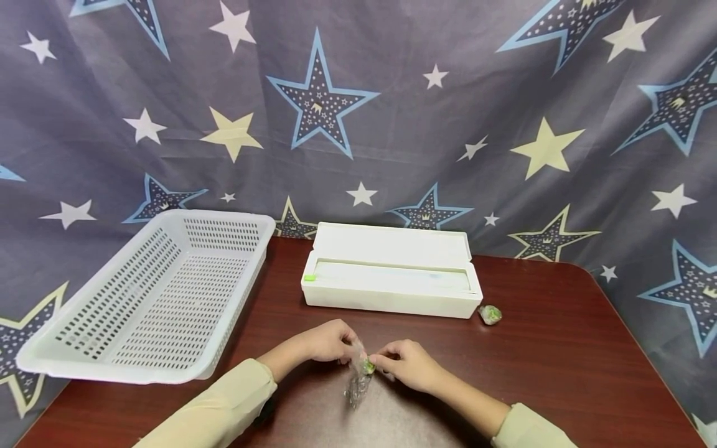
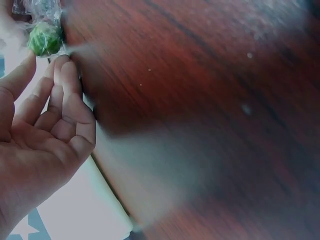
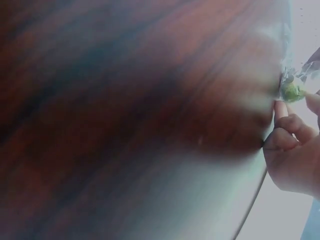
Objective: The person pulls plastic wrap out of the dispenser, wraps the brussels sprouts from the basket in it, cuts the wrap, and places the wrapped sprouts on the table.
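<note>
Above the front middle of the table, my left hand pinches a piece of clear cling film between thumb and fingers. A small round green vegetable, like a Brussels sprout, sits in the film between the two hands. From the other side my right hand pinches the wrapped vegetable with its fingertips. Up close in the left wrist view, the vegetable is leafy green under crinkled film, at the tips of the left hand. The right wrist view shows the right hand just below the vegetable.
Behind the hands stands a long white box with its lid raised and a green tab at its left. Another film-wrapped green vegetable lies by its right corner. A white perforated basket is at the left. A starry curtain hangs behind the table.
</note>
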Available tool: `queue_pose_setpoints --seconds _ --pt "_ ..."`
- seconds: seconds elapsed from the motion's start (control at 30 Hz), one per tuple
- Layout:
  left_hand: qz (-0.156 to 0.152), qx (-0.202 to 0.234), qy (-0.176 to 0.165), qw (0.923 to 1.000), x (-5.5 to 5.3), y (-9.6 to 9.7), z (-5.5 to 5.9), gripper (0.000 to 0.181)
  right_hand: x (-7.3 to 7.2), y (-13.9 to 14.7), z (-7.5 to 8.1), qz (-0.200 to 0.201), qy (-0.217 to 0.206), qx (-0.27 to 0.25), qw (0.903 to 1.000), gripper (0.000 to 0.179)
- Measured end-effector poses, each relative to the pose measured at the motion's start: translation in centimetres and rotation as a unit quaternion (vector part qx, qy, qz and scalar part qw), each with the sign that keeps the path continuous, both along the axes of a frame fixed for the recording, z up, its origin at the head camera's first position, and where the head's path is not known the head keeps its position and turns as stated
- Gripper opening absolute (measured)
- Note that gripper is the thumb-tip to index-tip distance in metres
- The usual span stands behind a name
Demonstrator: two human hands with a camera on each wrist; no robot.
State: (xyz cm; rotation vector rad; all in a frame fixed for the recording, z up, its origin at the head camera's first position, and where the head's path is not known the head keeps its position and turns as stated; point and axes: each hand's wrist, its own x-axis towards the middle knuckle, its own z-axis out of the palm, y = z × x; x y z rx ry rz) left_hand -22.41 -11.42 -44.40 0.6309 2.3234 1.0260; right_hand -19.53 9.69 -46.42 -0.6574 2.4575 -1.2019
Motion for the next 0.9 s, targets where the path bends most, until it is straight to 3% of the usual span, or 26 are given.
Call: queue_pose_setpoints --seconds 0.23,0.6,0.9 --pt "0.001 -0.005 -0.007 1.0000 0.05 0.12 0.14 0.016 0.09 -0.25 -0.26 -0.007 0.003 -0.002 1.0000 0.027" --pt "-0.020 -0.002 -0.013 0.9997 0.03 -0.16 0.10 0.017 0.32 -0.33 -0.21 -0.016 -0.007 -0.017 0.9997 0.029" --pt "-0.024 -0.001 -0.027 0.9993 0.09 -0.37 0.22 0.019 0.44 -0.57 -0.11 -0.005 0.004 0.000 1.0000 0.029"
